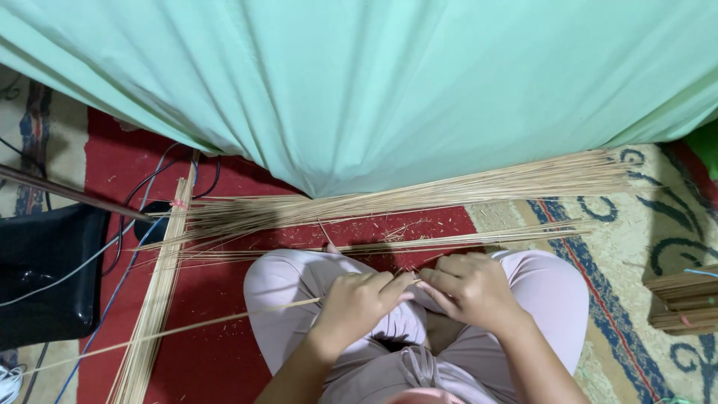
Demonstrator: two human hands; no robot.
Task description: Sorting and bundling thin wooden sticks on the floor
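The mint cloth (389,82) hides the far ends of the loose sticks (419,196). The tied stick bundle (153,299) runs off the bottom edge.

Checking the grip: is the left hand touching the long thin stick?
Touching. The head view shows the left hand closed around the thin stick, which runs out leftward from its fingers.

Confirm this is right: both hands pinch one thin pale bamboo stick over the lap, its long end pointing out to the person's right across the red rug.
Wrong in one respect. The head view shows the left hand and right hand pinching the thin pale bamboo stick over the lap, but its long end points out to the person's left across the red rug.
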